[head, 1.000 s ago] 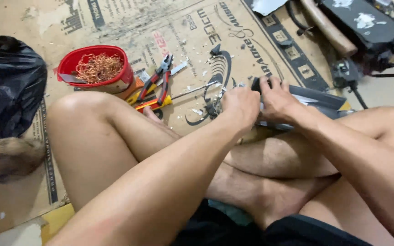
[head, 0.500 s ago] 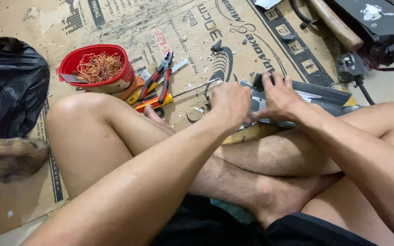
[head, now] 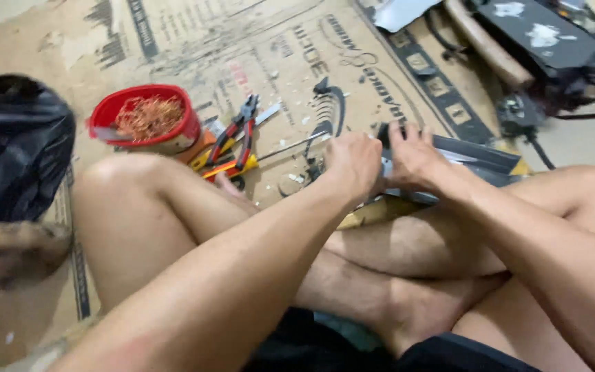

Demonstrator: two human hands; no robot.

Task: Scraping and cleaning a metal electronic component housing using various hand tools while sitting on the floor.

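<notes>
Head view: a person sits cross-legged on a flattened cardboard sheet [head: 173,41] spread over the floor, both hands working at centre frame. At the far left lies a black plastic bag [head: 8,151]. To its right, a red bowl [head: 147,118] holds a tangle of copper wire strands [head: 149,116], and just beside the bowl rest red-handled pliers [head: 237,131] across a yellow-and-orange tool that is partly hidden. White flecks of stripped insulation dot the cardboard near a short black cable [head: 332,103]. At centre, the left hand [head: 354,162] is closed in a fist; its grip is tight, though what it clamps is hidden behind the knuckles. Touching it, the right hand [head: 414,157] lies fingers spread, pressing down on a dark grey metal casing [head: 476,158] that rests across the shin and the cardboard; this grip is open and flat, holding by pressure alone. At upper right sit a wooden handle [head: 483,41] and a black device [head: 545,34] with cables.

The risks appear plain: bare legs lie directly under the casing's edge, so a slip of the pressing palm could let metal scrape skin. A sudden release in the fist could jerk that hand toward the pliers or knock the bowl, scattering the copper.
</notes>
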